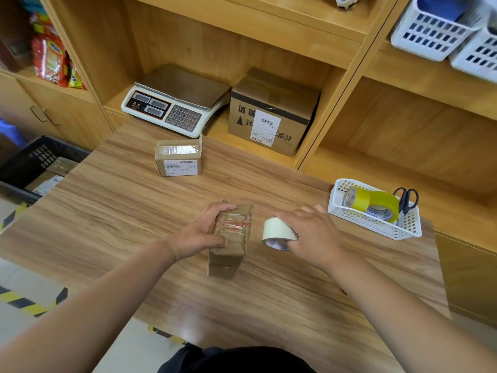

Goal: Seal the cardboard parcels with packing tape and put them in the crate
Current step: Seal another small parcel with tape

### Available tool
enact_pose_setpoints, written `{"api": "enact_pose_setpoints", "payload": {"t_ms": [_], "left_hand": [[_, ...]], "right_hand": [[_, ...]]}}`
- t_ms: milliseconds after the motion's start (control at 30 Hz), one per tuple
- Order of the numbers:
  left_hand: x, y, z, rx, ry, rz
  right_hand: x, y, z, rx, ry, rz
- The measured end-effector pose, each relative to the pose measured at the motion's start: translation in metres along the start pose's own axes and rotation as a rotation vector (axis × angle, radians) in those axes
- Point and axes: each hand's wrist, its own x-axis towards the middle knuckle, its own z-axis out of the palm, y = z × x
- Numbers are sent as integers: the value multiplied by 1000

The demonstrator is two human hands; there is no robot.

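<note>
Parcel (230,238) gripped by left hand (199,235); tape roll (278,232) clasped by right hand (309,232). Second parcel (178,160) beyond left hand, crate (27,162) well left of it; white basket (376,224) near right hand.

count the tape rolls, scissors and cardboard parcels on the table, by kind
tape rolls: 3
scissors: 1
cardboard parcels: 2
total: 6

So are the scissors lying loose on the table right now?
No, the scissors stand handles-up inside the white basket, next to the yellow tape rolls.
</note>
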Motion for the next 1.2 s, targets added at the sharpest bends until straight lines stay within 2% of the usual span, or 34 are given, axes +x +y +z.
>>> {"api": "enact_pose_setpoints", "payload": {"t_ms": [200,500,567,633,767,900,1000,1100,1200], "left_hand": [[0,-3,1,-30,5,-1],[-5,11,7,-89,75,-2],[-5,19,10,19,140,-29],[-6,31,15,223,195,-54],[-2,49,24,690,126,-20],[5,57,17,797,-22,83],[16,60,9,915,-39,167],[21,60,3,992,41,226],[15,55,1,1027,239,251]], "right_hand": [[-1,-10,23,-104,143,-3],[11,-35,29,-83,165,12],[8,-36,30,-57,163,27],[2,-38,31,-52,175,41],[-11,-44,32,-4,175,100],[-26,-52,30,201,109,193],[-34,-64,30,423,81,298],[-34,-75,39,760,-3,422],[-25,-84,44,1014,-42,498]]}}
